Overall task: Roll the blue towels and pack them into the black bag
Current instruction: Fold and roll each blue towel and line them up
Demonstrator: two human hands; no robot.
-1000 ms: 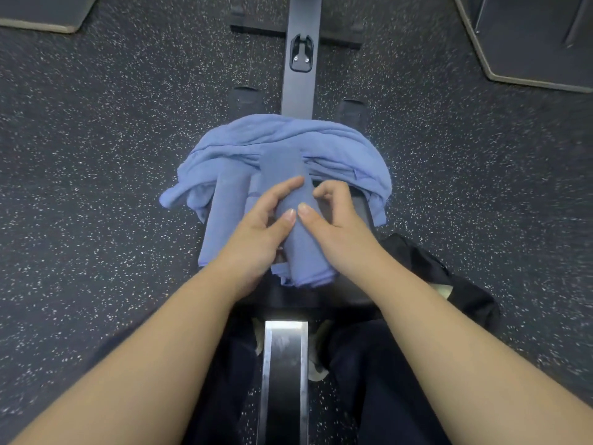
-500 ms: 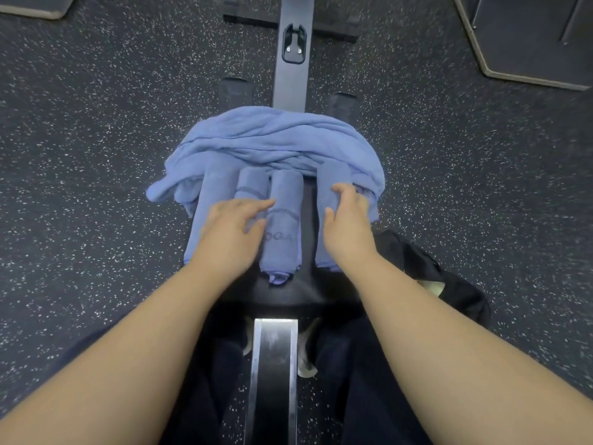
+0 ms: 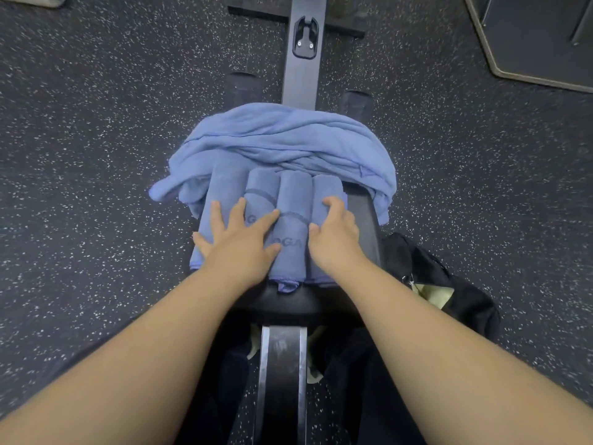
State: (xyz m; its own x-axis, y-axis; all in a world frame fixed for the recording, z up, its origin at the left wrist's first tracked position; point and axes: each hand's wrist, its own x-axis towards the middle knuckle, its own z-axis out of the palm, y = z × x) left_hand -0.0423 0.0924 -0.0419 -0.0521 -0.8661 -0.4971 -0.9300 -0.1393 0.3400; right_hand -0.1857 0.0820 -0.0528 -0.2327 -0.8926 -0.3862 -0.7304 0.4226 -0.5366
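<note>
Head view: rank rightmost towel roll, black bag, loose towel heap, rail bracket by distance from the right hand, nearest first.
From the right hand:
1. Rightmost towel roll, under its fingers.
2. Black bag, on the floor to the right, and loose towel heap, just beyond the rolls: too close to call.
3. Rail bracket, far up the rail.

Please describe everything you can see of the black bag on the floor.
The black bag lies on the speckled floor, to the right of the padded seat and partly hidden behind the right forearm. It looks like soft dark fabric, slumped rather than upright. A small metal ring or zipper pull shows near its top edge, and something pale yellow shows beside that. Neither hand touches it, and none of the rolled towels is visibly in it.
</note>
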